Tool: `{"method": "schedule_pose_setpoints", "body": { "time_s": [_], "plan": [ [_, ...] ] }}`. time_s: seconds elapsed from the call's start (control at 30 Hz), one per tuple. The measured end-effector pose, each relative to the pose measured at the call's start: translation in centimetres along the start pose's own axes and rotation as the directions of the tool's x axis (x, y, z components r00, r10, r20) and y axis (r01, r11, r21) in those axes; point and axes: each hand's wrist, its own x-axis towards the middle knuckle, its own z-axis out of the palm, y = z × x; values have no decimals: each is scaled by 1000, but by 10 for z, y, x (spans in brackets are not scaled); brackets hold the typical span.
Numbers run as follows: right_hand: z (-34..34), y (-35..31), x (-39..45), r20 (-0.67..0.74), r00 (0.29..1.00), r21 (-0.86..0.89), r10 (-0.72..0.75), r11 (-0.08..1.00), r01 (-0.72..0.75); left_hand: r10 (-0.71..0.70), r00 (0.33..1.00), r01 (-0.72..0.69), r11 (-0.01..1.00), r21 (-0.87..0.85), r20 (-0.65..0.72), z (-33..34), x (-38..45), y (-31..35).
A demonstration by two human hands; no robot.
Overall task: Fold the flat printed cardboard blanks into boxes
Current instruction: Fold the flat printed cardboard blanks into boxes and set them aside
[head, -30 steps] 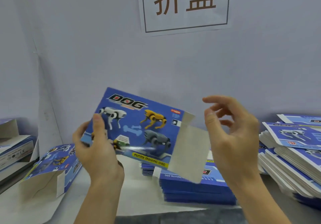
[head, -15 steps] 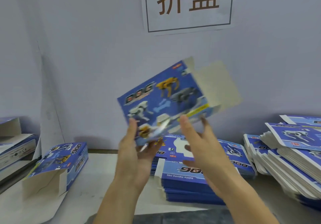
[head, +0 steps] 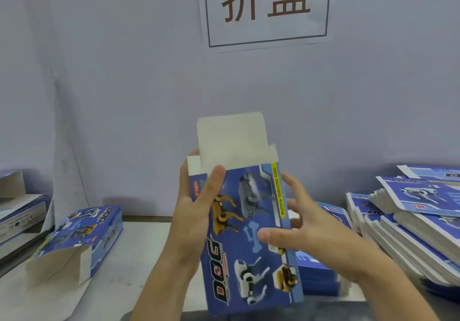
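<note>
I hold a blue printed cardboard blank [head: 249,241] with robot dogs and "DOG" lettering upright at the centre of the head view. Its white top flap [head: 231,139] stands up, with a small white side flap at each upper corner. My left hand [head: 196,208] grips the blank's left edge, thumb across the printed front. My right hand [head: 308,233] holds the right edge, thumb on the front and fingers behind.
A folded box [head: 82,236] lies on the table [head: 139,258] at left with its end flap open. Stacks of flat blanks sit behind the held blank [head: 316,271] and at far right [head: 410,226]. A sign [head: 266,7] hangs on the wall.
The blank has turned from tilted and raised to upright and lower, flap pointing up. Both hands shifted from its lower edge to its two sides.
</note>
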Motion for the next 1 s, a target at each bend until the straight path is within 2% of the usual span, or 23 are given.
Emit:
{"method": "schedule_pose_setpoints", "body": {
  "time_s": [0.07,0.2,0.3,0.4,0.5,0.63,0.77,0.9,1.0],
  "plan": [
    [2,4,3,10,1000,-12,-25,1000,25,36,999,-35,998,47,-26,5,-2,-3],
    [12,12,11,-236,963,198,-134,963,183,23,999,-21,996,85,-23,25,-8,-19],
    [24,21,16,-325,929,184,-178,951,247,37,999,-34,995,95,-38,31,-11,-26],
    [26,22,18,-349,914,186,-206,941,283,52,997,-43,986,158,-50,26,-9,-27],
    [30,20,19,-386,905,194,-177,944,268,65,997,-54,980,191,-51,26,-10,-28],
    [31,17,18,-430,901,170,-62,974,148,-92,991,109,977,184,-98,21,-6,-27],
    [26,17,20,-451,891,172,-47,975,139,-126,989,141,952,270,-72,17,-4,-22],
    [26,21,21,-437,897,308,62,948,84,-163,986,166,981,105,-30,19,-6,-22],
    [23,21,21,-388,921,348,35,931,111,-168,986,168,983,74,-10,22,-6,-22]
  ]
}}
